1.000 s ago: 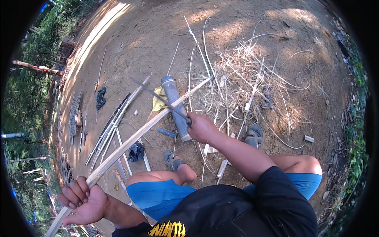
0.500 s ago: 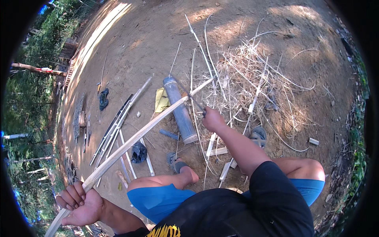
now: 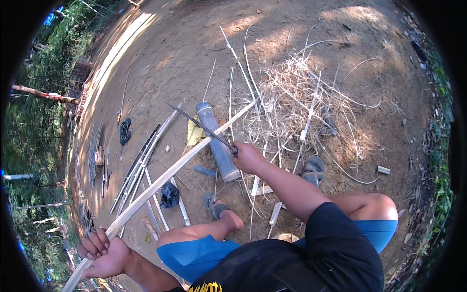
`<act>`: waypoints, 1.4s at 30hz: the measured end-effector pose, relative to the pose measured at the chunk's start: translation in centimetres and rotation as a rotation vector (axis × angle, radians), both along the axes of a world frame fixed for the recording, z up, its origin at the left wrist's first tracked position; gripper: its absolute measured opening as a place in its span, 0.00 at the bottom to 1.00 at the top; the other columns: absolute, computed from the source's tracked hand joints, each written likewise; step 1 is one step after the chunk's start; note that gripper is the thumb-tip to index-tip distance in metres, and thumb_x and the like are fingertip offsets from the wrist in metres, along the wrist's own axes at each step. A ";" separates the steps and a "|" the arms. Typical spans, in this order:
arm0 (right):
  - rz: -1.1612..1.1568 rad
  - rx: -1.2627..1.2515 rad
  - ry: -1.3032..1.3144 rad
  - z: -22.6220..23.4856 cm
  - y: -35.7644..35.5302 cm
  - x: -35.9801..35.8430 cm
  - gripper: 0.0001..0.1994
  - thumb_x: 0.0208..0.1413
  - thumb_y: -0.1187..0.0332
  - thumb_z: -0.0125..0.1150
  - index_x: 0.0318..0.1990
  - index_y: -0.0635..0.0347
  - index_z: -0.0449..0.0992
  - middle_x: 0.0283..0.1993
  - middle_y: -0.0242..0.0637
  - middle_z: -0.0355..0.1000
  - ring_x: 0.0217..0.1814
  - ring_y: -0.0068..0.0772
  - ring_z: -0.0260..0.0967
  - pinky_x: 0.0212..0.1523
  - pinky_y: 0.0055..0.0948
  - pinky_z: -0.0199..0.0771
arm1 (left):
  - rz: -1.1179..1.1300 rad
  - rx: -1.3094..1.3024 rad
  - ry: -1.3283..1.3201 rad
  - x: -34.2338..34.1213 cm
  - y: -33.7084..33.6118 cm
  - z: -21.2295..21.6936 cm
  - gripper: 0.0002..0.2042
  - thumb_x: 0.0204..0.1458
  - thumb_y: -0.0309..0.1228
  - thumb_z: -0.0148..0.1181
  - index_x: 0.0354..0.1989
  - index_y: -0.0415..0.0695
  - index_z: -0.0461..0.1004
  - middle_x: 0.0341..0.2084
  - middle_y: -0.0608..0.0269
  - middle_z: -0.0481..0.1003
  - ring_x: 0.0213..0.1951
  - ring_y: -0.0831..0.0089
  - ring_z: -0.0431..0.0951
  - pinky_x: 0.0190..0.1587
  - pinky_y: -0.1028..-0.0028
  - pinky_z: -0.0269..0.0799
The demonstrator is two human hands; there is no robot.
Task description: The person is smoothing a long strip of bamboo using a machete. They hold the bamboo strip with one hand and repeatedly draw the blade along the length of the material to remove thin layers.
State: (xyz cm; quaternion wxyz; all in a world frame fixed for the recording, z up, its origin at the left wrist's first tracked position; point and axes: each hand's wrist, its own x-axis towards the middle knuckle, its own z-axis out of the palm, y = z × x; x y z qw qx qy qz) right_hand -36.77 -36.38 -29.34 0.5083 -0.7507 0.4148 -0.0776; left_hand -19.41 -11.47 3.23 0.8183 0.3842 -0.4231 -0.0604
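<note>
Bamboo strip [image 3: 180,168] gripped, hands [image 3: 104,250] apart

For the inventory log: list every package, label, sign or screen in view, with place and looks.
No package, sign or screen shows.
Print on black shirt: yellow lettering at the lower edge, by the person's chest.
Yellow flat piece: on the dirt beside the grey tube; whether it is packaging is unclear.

A grey tube [image 3: 218,143] lies beside a shavings pile [image 3: 301,107].
</note>
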 end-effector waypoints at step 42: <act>0.229 0.040 0.058 -5.8 -9.7 -0.8 0.13 0.52 0.67 0.56 0.45 0.60 0.72 0.42 0.52 0.75 0.49 0.57 0.72 0.51 0.49 0.72 | -0.066 0.095 0.015 11.3 -0.6 2.2 0.38 0.52 0.75 0.18 0.17 0.50 0.53 0.11 0.69 0.52 0.14 0.78 0.51 0.22 0.75 0.48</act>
